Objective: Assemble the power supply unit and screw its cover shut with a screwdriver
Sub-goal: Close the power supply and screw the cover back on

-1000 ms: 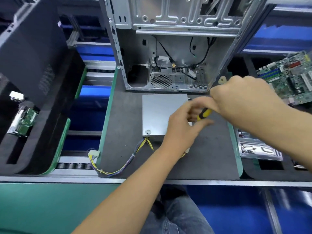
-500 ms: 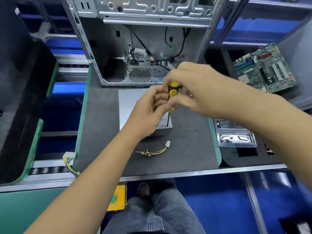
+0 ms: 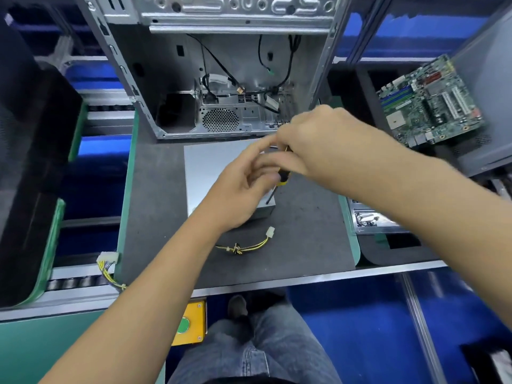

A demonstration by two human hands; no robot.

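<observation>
Nearest me, a yellow cable point(image 3: 245, 246) lies on the table point(image 3: 155, 217). Beyond it, my left hand point(image 3: 235, 195) steadies the screwdriver point(image 3: 278, 180), fingers point(image 3: 260, 162) loosely curved at its yellow handle. My right hand point(image 3: 318, 145) grips the handle, tip on the power supply unit point(image 3: 207, 167). Farther back stands the open computer case point(image 3: 221, 79).

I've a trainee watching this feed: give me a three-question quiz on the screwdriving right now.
1. True or false: the screwdriver tip stands on the PSU.
2. Which hand wraps the handle: A left, B right?
3. Fill in: the loose yellow cable lies on the ____, nearer the person than the PSU.

Key: 1 true; 2 B; 3 mat.
</observation>
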